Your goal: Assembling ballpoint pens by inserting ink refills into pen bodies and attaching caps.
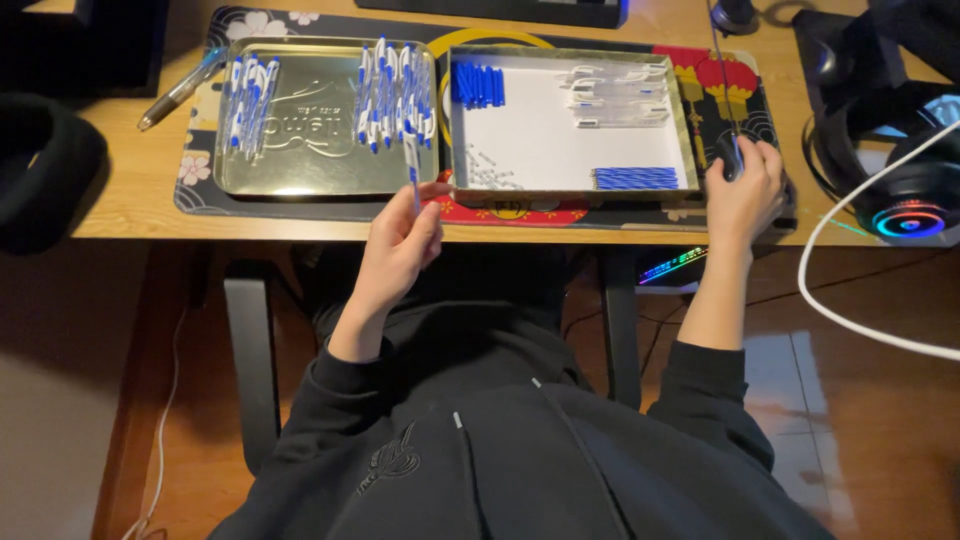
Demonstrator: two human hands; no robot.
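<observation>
My left hand (400, 245) hovers at the desk's front edge and pinches a white-and-blue pen (411, 170) that points up toward the metal tray (300, 165). That tray holds two heaps of assembled white-and-blue pens (395, 95). Beside it on the right stands a white-bottomed box (570, 190) with blue caps (478, 84), clear barrels (615, 95), blue refills (636, 178) and small springs (485, 165). My right hand (745, 190) rests on a dark computer mouse (733, 155) to the right of the box.
A patterned desk mat (190, 185) lies under the tray and box. A single pen (180, 90) lies at the far left. Headphones with a glowing ring (905, 200) and a white cable (830, 290) sit at right. A dark round object (40, 165) is at left.
</observation>
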